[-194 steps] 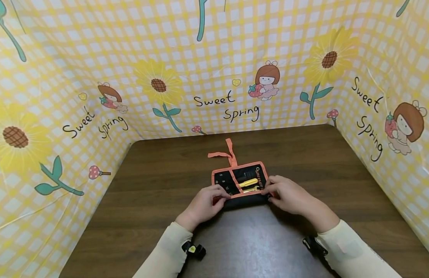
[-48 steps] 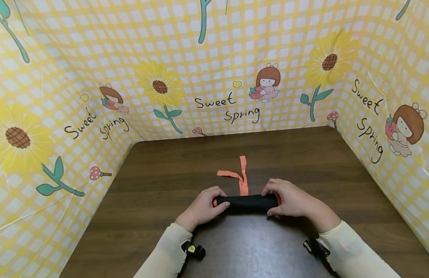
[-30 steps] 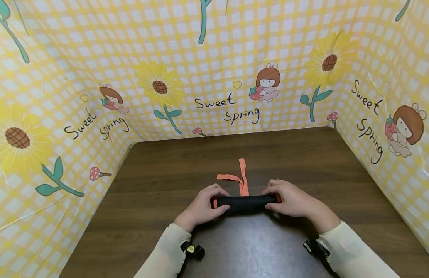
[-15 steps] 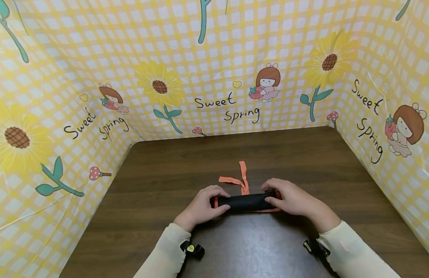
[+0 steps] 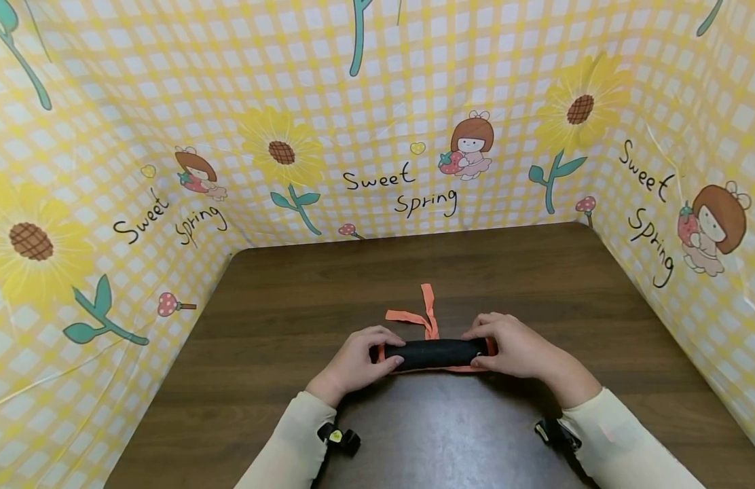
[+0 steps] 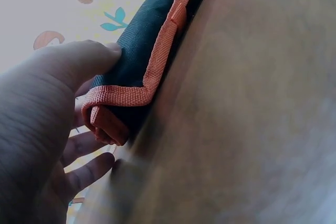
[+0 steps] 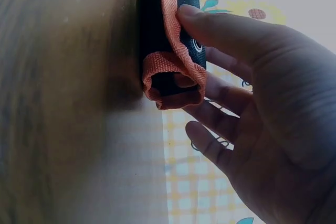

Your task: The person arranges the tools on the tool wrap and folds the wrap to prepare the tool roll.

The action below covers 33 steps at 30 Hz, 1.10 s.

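A black cloth tool roll [image 5: 438, 354] with orange edging lies rolled up crosswise on the table. My left hand [image 5: 360, 356] grips its left end, thumb on the near side and fingers over the far side. At the other end my right hand [image 5: 512, 345] holds it the same way. In the left wrist view the orange binding runs along the tool roll [image 6: 142, 40] and round its folded end. The right wrist view shows the layered end of the tool roll [image 7: 173, 82] and a metal eyelet. Two orange tie straps [image 5: 428, 314] stretch out behind it. The tools inside are hidden.
The brown wooden table [image 5: 304, 292] spreads around the roll. A yellow checked cloth [image 5: 365, 102] with printed flowers and figures hangs along its back and sides. Black wrist cameras [image 5: 341, 439] sit by both cream sleeves [image 5: 292, 441].
Earlier the pouch lay spread with yellow-handled tools showing; it has since been rolled up away from me. Over the last second the roll has turned slightly, and its orange edge now shows along the front.
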Each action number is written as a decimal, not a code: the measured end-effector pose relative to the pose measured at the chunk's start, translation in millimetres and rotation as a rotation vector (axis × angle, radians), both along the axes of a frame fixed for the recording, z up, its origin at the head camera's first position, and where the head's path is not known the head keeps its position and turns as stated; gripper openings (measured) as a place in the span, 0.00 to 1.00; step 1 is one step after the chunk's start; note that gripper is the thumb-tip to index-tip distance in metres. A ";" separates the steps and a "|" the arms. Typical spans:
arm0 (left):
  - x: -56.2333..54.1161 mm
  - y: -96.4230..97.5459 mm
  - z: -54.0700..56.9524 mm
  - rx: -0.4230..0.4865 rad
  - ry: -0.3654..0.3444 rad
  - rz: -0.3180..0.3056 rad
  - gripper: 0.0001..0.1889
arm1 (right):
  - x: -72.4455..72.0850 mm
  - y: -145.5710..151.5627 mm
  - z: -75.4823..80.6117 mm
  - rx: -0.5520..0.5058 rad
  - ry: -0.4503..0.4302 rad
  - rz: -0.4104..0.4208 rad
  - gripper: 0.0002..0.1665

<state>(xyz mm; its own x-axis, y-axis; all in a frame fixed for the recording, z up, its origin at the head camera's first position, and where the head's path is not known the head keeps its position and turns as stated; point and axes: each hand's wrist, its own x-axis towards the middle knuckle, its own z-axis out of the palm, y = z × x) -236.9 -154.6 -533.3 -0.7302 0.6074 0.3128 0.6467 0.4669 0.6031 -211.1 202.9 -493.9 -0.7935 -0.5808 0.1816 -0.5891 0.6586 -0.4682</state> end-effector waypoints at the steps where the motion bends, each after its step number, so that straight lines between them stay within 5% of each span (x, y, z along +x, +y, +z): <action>1: -0.1 -0.1 0.2 -0.012 0.002 0.006 0.13 | -0.2 0.1 -0.1 0.001 -0.006 0.002 0.24; 14: -1.5 1.1 1.6 -0.112 0.030 0.050 0.13 | -4.0 0.2 -2.4 0.006 -0.057 0.010 0.24; 33: -2.6 -1.6 -2.5 -0.038 -0.013 0.022 0.13 | -6.4 0.1 -5.9 0.001 -0.072 0.009 0.22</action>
